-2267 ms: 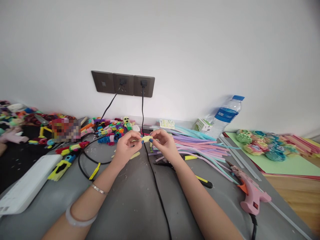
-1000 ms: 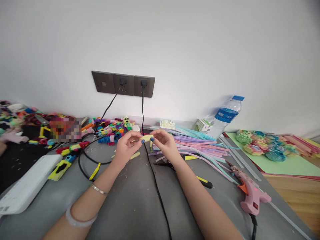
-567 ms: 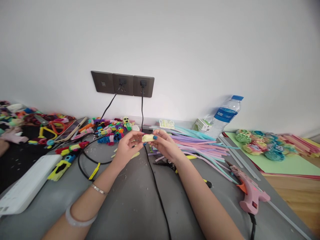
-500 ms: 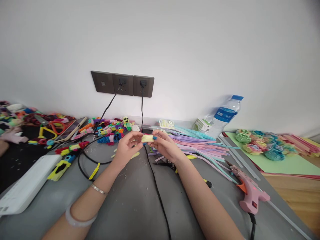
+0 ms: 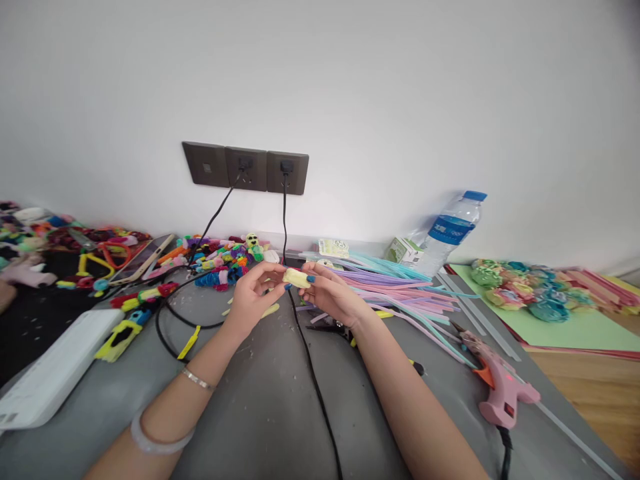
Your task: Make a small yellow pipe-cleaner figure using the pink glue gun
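A small pale yellow fuzzy piece [image 5: 297, 278] is held above the grey table [image 5: 250, 413], between the fingertips of both hands. My left hand [image 5: 255, 297] pinches its left end with thumb and fingers. On its right end, my right hand [image 5: 335, 293] has its blue-nailed fingertips closed. Short pale yellow strips [image 5: 270, 311] lie just behind and below my left hand. Dark-handled pliers [image 5: 327, 327] rest under my right hand, partly hidden by it. Behind that hand spreads a bundle of pastel pipe cleaners [image 5: 400, 283].
A pink glue gun [image 5: 505, 390] lies at the right, near a leaning water bottle [image 5: 450, 230]. Black cables [image 5: 313, 373] cross the table. At the left are a white power bank-like box [image 5: 60, 370], a phone [image 5: 145, 259] and colourful fuzzy figures [image 5: 220, 257]. Part of another person's hand shows at the left edge.
The yellow piece has tilted slightly, its right end now lower. My right fingers have shifted a little to the right and down; my left hand has barely moved.
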A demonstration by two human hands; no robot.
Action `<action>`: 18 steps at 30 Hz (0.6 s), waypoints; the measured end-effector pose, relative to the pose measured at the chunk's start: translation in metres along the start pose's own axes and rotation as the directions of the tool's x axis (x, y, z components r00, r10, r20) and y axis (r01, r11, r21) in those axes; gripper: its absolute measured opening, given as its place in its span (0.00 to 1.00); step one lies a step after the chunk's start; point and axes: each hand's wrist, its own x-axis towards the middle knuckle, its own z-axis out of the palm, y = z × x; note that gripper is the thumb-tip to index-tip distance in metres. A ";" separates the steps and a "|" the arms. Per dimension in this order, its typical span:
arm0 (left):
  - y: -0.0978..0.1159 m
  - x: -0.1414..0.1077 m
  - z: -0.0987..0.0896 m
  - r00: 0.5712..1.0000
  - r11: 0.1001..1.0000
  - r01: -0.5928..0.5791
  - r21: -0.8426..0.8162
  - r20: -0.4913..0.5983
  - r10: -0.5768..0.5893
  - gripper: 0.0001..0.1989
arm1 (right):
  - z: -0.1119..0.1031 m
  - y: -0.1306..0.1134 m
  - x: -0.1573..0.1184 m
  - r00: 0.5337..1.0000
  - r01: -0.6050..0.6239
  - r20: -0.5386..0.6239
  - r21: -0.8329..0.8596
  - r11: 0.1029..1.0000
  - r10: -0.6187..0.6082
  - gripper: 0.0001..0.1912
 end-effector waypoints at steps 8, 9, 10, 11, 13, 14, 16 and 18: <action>0.000 0.000 0.001 0.998 0.998 0.057 -0.032 0.019 -0.057 0.13 | -0.002 0.000 0.000 0.998 -0.034 0.059 -0.008 0.999 0.035 0.16; -0.001 -0.001 0.001 0.998 0.997 0.063 -0.039 0.017 -0.062 0.13 | -0.002 0.000 -0.001 0.997 -0.040 0.061 -0.003 0.999 0.040 0.17; -0.002 -0.001 0.001 0.998 0.997 0.066 -0.044 0.016 -0.065 0.13 | -0.002 0.000 -0.001 0.997 -0.043 0.060 0.000 0.999 0.043 0.17; -0.002 -0.001 0.001 0.998 0.997 0.067 -0.046 0.016 -0.067 0.13 | -0.001 0.000 -0.001 0.997 -0.045 0.058 -0.001 0.999 0.045 0.17; -0.003 -0.001 0.000 0.998 0.997 0.064 -0.043 0.021 -0.063 0.13 | -0.001 0.000 -0.001 0.997 -0.043 0.058 -0.014 0.999 0.044 0.16; -0.003 -0.001 0.000 0.998 0.997 0.060 -0.040 0.025 -0.059 0.13 | -0.001 0.000 -0.001 0.997 -0.041 0.059 -0.022 0.999 0.043 0.16; -0.002 -0.001 0.000 0.998 0.998 0.053 -0.036 0.028 -0.052 0.12 | -0.001 0.000 -0.001 0.998 -0.038 0.057 -0.030 0.999 0.040 0.15; -0.001 0.000 0.001 0.999 0.998 0.048 -0.030 0.024 -0.047 0.12 | -0.002 0.001 -0.001 0.998 -0.040 0.052 -0.020 0.999 0.041 0.16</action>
